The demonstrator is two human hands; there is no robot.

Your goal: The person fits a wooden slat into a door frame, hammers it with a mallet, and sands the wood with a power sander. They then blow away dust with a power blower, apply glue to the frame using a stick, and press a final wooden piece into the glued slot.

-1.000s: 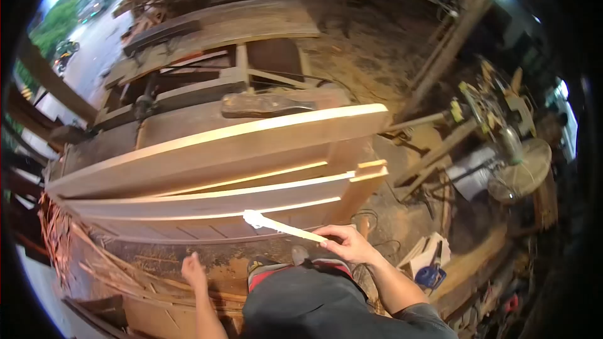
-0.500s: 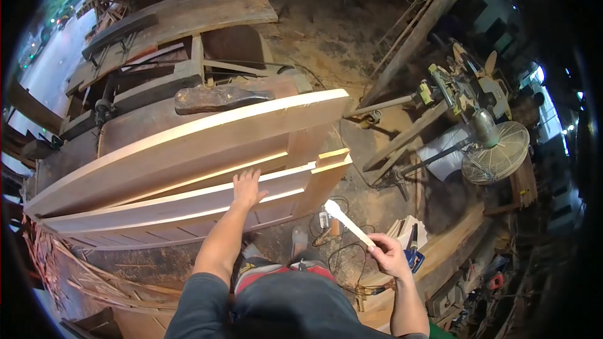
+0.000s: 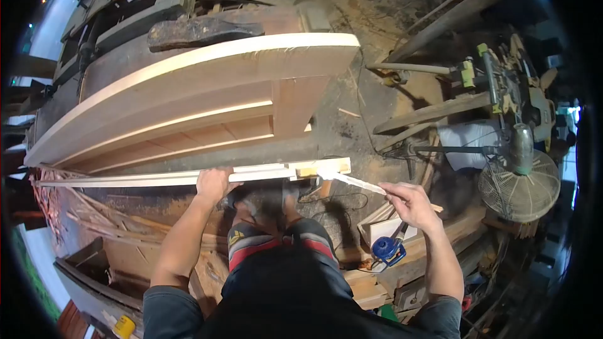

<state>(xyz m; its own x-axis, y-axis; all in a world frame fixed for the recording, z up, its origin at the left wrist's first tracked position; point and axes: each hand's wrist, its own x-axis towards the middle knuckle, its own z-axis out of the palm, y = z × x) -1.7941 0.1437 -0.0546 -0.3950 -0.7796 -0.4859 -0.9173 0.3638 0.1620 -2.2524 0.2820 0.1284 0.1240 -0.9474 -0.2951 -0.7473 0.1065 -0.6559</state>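
Note:
My left hand [image 3: 213, 182] grips the edge of a long pale wooden rail [image 3: 125, 179], pulled away from the rest of the door frame [image 3: 207, 81] that stands on edge. My right hand [image 3: 411, 204] holds a thin white-smeared stick [image 3: 355, 181]. Its tip touches the tenon end [image 3: 323, 168] of the rail. My legs and feet show below the rail.
A standing fan [image 3: 520, 182] and a miter saw [image 3: 502, 81] are at the right. A blue tool [image 3: 387, 250] and offcuts lie by my right side. Cords run over the dusty floor. Wood scraps pile at the left; heavy planks lie beyond the frame.
My left hand went from resting on the frame to gripping the rail, which has come away toward me. My right hand brought the stick's tip to the rail's end. The camera tilted down.

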